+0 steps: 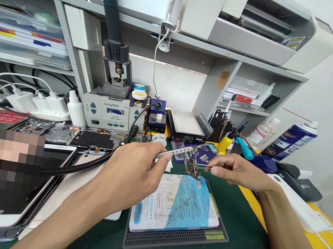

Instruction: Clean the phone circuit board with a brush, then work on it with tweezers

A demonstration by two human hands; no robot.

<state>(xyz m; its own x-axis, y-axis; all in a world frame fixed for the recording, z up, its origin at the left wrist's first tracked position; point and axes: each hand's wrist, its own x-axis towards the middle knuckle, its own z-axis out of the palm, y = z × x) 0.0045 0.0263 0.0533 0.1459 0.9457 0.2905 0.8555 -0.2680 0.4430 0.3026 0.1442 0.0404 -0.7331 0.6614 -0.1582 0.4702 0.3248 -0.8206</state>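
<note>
My left hand [132,172] is closed in a pinch on a slim metal tool [177,153] whose tip reaches a small circuit board [192,163]. My right hand [237,170] is also pinched shut, on thin tweezers [204,167] that meet the board from the right. The board hangs in the air between the two tools, above a blue-and-white work pad [176,203] lying on a dark honeycomb mat [179,236]. A black cable [88,164] runs under my left hand.
A hot-air rework station [106,109] with its nozzle stand, a small blue unit [156,116] and a black heating plate [185,125] line the back. Chargers and a white bottle [76,108] sit left. Phones [48,172] lie at left. A spray can [291,140] and pen holder [219,125] stand right.
</note>
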